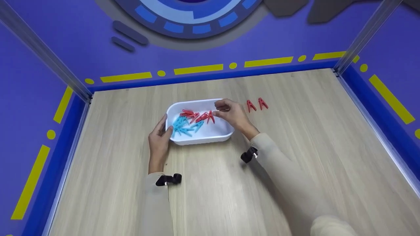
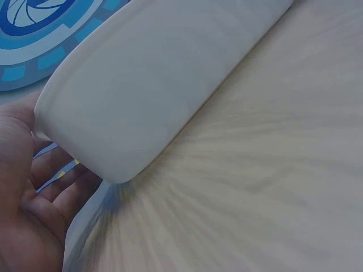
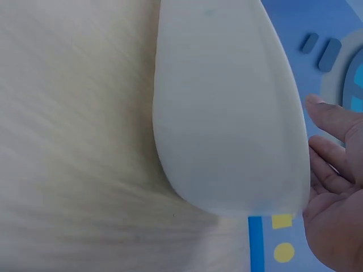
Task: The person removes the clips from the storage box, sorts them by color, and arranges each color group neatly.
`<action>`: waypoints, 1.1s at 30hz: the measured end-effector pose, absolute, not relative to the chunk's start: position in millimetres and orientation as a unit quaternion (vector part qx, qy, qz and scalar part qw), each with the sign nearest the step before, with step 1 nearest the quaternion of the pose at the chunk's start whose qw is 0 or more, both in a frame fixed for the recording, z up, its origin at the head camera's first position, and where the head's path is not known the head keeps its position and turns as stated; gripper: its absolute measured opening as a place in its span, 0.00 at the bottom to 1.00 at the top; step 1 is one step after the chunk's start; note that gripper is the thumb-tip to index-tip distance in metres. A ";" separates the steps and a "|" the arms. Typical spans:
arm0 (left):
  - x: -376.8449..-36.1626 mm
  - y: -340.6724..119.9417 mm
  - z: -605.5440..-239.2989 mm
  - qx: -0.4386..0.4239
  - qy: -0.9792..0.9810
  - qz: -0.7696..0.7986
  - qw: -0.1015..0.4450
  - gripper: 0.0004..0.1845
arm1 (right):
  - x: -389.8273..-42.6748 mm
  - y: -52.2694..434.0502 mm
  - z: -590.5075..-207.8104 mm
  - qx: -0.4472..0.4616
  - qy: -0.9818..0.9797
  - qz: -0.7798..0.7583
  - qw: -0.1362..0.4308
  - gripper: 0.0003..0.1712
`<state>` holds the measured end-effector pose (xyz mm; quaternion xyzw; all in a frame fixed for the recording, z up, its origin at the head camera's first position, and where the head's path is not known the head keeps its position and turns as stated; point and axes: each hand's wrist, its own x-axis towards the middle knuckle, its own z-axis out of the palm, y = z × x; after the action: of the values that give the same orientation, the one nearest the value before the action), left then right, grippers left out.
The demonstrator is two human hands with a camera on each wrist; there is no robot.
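Note:
A white plastic tray [image 1: 203, 140] holds several red clothes pegs [image 1: 187, 113] and several light-blue clothes pegs [image 1: 179, 123], bunched toward its left and middle. My left hand [image 1: 159, 139] grips the tray's left end, thumb over the rim and fingers along the outer wall. Over the right part of the tray is my right hand [image 1: 231, 113], thumb and fingers apart. Its thumb tip is right beside one red peg [image 1: 211, 117]. In the right wrist view, thumb and fingers show past the rim with nothing between them; the tray wall hides the pegs.
Two red clothes pegs [image 1: 257, 105] lie on the wooden table [image 1: 210, 183] to the right of the tray, just past my right hand. Purple-blue panels [image 1: 197, 59] with yellow marks border the table at the back and both sides.

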<state>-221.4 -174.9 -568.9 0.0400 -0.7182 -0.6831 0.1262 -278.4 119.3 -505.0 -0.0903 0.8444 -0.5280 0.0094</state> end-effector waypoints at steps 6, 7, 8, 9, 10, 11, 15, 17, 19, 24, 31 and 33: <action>-221.4 -175.5 -568.6 0.038 -0.716 -0.685 0.129 0.28 | -282.5 107.1 -504.7 -0.086 0.846 -0.525 0.028 0.22; -221.4 -175.6 -568.4 0.038 -0.716 -0.685 0.128 0.28 | -282.7 105.8 -504.3 -0.084 0.848 -0.523 0.031 0.22; -221.5 -175.6 -568.2 0.037 -0.716 -0.685 0.127 0.28 | -283.0 104.7 -503.8 -0.082 0.849 -0.521 0.034 0.22; -221.7 -175.7 -568.0 0.036 -0.714 -0.687 0.127 0.28 | -283.6 103.6 -503.5 -0.082 0.851 -0.517 0.036 0.22; -221.7 -175.6 -567.7 0.034 -0.712 -0.689 0.127 0.29 | -284.1 102.6 -503.2 -0.082 0.853 -0.513 0.038 0.23; -222.1 -175.7 -567.6 0.032 -0.711 -0.691 0.127 0.28 | -285.0 101.6 -503.0 -0.084 0.854 -0.511 0.041 0.23; -223.0 -176.3 -566.8 0.026 -0.703 -0.699 0.129 0.28 | -290.4 97.2 -503.3 -0.093 0.859 -0.501 0.052 0.23; -223.2 -176.6 -566.6 0.028 -0.706 -0.696 0.130 0.28 | -293.5 94.9 -503.6 -0.098 0.859 -0.499 0.060 0.23; -223.2 -176.7 -566.5 0.030 -0.710 -0.692 0.129 0.28 | -296.3 92.8 -503.7 -0.104 0.862 -0.492 0.067 0.22; -223.6 -176.3 -568.1 0.032 -0.714 -0.688 0.126 0.29 | -302.0 89.0 -506.4 -0.112 0.866 -0.480 0.085 0.21; -222.1 -175.2 -568.1 0.037 -0.722 -0.680 0.124 0.28 | -308.4 84.4 -514.3 -0.156 0.875 -0.451 0.079 0.17; -221.6 -174.9 -567.8 0.040 -0.723 -0.679 0.123 0.28 | -310.0 83.6 -516.7 -0.170 0.878 -0.440 0.078 0.15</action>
<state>-221.6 -174.9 -567.8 0.0400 -0.7229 -0.6788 0.1230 -310.0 83.6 -516.7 -0.1696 0.8782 -0.4404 0.0781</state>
